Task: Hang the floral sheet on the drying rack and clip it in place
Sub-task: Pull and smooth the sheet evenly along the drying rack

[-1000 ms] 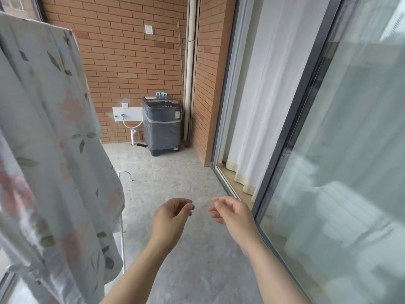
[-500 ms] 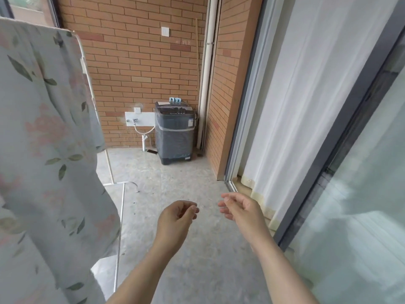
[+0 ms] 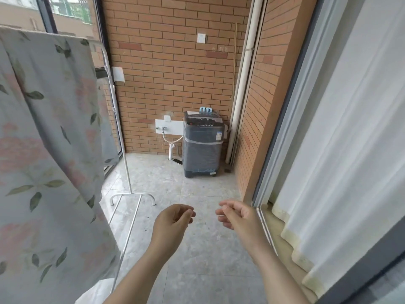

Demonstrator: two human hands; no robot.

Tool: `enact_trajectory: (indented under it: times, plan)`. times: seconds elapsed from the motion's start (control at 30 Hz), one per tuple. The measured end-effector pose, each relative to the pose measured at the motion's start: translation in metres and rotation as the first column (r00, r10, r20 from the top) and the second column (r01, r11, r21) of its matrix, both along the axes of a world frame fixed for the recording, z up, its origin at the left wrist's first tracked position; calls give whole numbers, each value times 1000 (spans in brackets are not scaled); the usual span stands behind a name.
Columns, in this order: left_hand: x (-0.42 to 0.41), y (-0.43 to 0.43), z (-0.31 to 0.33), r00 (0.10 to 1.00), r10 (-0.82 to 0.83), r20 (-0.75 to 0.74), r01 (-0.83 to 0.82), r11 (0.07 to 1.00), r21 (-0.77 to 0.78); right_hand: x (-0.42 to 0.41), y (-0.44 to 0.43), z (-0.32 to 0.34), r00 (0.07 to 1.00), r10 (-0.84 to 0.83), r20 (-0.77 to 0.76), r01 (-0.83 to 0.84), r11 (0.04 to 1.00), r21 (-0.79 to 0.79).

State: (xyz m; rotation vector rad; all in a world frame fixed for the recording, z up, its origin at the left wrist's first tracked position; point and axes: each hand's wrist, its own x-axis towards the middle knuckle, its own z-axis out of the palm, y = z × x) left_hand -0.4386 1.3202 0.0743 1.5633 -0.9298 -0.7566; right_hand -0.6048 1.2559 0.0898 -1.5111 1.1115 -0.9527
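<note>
Both your hands, left hand (image 3: 173,220) and right hand (image 3: 235,213), hang loosely curled and hold nothing, low in the middle of the frame. In the last second your view turned left, so the washer (image 3: 202,145) with the blue clips (image 3: 206,109) on top is now centered. The sheet (image 3: 43,139) already hangs over the rack (image 3: 119,137) at left; I think you go now for clips

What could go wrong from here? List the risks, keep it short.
1. No clip is visible on the floral sheet; merely draped over the drying rack, it may slide off.
2. Both the left hand and right hand look empty; the blue clips seem to sit atop the distant washing machine.
</note>
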Motion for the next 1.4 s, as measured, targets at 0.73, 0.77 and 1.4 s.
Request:
enact_trajectory:
  times: [0.73, 0.77, 1.4]
  plan:
    - [140, -359, -9, 968, 251, -13, -251, 968, 17, 158, -398, -3, 971, 236, -41, -235, 972, 29]
    - [144, -374, -9, 959, 282, -16, -282, 959, 13, 165, -418, -2, 964, 262, -39, -261, 965, 28]
    - [328, -544, -12, 710, 703, -42, -703, 711, 19, 413, -651, -1, 682, 730, -52, -724, 684, 90]
